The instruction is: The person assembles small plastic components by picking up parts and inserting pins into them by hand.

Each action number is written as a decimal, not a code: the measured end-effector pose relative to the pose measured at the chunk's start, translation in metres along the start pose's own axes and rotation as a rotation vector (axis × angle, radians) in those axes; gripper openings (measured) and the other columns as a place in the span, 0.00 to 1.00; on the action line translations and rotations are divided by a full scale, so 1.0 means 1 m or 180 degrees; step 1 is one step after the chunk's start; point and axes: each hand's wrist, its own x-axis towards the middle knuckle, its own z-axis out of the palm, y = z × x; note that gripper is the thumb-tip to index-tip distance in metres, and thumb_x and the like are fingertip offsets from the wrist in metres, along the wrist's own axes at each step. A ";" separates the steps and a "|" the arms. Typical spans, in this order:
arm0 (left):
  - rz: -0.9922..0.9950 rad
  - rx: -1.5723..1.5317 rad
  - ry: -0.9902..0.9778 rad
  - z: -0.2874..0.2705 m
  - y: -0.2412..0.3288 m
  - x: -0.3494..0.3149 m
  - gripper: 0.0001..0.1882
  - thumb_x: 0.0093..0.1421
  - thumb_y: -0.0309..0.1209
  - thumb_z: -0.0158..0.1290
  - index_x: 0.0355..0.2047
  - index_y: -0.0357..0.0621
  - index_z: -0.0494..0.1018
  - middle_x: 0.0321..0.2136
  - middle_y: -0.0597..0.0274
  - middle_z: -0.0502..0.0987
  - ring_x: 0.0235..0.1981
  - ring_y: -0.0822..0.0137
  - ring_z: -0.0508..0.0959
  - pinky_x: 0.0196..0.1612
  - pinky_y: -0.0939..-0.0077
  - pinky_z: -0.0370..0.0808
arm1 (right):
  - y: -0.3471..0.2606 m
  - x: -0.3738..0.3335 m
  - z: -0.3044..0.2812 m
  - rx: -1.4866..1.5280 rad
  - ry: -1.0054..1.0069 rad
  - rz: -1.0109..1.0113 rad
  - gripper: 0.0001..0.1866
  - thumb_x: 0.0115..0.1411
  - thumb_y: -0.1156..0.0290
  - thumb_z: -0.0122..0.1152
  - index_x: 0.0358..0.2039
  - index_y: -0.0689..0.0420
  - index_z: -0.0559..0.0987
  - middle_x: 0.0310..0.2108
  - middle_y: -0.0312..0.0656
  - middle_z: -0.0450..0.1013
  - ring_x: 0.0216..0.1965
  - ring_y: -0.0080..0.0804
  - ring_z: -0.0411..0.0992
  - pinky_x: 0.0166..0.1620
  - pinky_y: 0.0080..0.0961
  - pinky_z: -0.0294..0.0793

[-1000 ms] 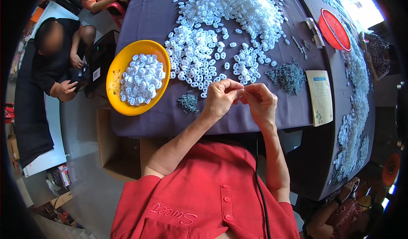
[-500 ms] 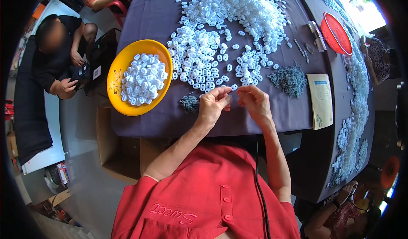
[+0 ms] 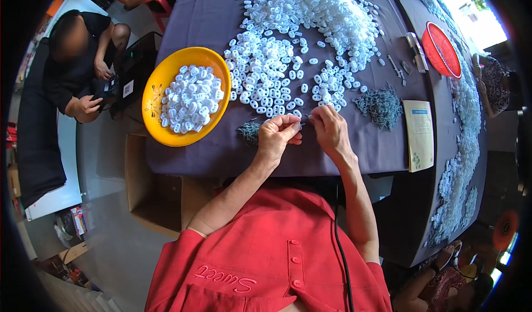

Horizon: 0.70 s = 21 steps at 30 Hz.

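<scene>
Near the table's front edge, my left hand (image 3: 276, 140) pinches a small white oval plastic piece (image 3: 300, 126) between thumb and forefinger. Just to its right, my right hand (image 3: 331, 132) is closed with its fingertips together on a tiny thin pin, which points toward the white piece. The fingers partly cover both parts. Beyond my hands lie many loose white oval pieces with two holes (image 3: 266, 71). A heap of thin grey pins (image 3: 380, 107) sits right of my right hand, and a smaller pin pile (image 3: 249, 132) lies left of my left hand.
A yellow bowl (image 3: 151, 79) of white pieces stands at the left. A paper booklet (image 3: 419, 134) lies at the right, with a red basket (image 3: 441, 49) beyond it. An open cardboard box (image 3: 145, 184) sits below the table edge. Other people (image 3: 77, 62) sit around.
The view has shifted slightly, moving the table's contents a little to the right. My right hand has turned slightly, and the pin tip now shows between my hands.
</scene>
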 end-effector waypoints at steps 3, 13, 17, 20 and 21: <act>-0.0054 -0.0118 -0.0072 0.004 0.000 0.002 0.05 0.55 0.23 0.53 0.33 0.36 0.74 0.23 0.62 0.75 0.21 0.75 0.76 0.23 0.82 0.76 | -0.009 -0.010 -0.006 0.0923 0.0323 0.0812 0.06 0.52 0.77 0.54 0.32 0.60 0.72 0.21 0.44 0.70 0.22 0.35 0.71 0.27 0.29 0.69; -0.0184 -0.0100 -0.0240 0.022 0.003 0.004 0.06 0.55 0.23 0.53 0.34 0.36 0.73 0.25 0.61 0.76 0.22 0.72 0.77 0.26 0.80 0.77 | 0.003 -0.032 -0.013 0.2963 0.0066 0.1518 0.09 0.56 0.79 0.53 0.38 0.64 0.73 0.22 0.34 0.70 0.23 0.19 0.70 0.30 0.17 0.74; -0.0091 -0.0006 -0.0248 0.024 -0.001 0.005 0.06 0.55 0.23 0.53 0.34 0.36 0.73 0.25 0.61 0.76 0.22 0.72 0.76 0.26 0.80 0.77 | 0.011 -0.035 -0.012 0.2935 0.0017 0.1517 0.09 0.57 0.78 0.53 0.38 0.64 0.74 0.25 0.36 0.71 0.25 0.20 0.72 0.33 0.19 0.76; 0.0019 0.0162 -0.0251 0.027 -0.002 0.005 0.07 0.55 0.23 0.53 0.34 0.36 0.73 0.25 0.61 0.76 0.22 0.73 0.76 0.26 0.81 0.76 | 0.011 -0.035 -0.008 0.3058 0.0587 0.1109 0.08 0.56 0.79 0.54 0.38 0.63 0.75 0.27 0.36 0.72 0.27 0.22 0.73 0.31 0.19 0.77; 0.0096 0.0276 -0.0234 0.027 -0.002 0.005 0.07 0.55 0.23 0.53 0.34 0.35 0.73 0.25 0.61 0.76 0.22 0.73 0.76 0.26 0.81 0.76 | 0.007 -0.035 -0.013 0.3252 0.0379 0.1386 0.08 0.57 0.79 0.53 0.38 0.63 0.75 0.27 0.35 0.71 0.28 0.22 0.73 0.31 0.20 0.77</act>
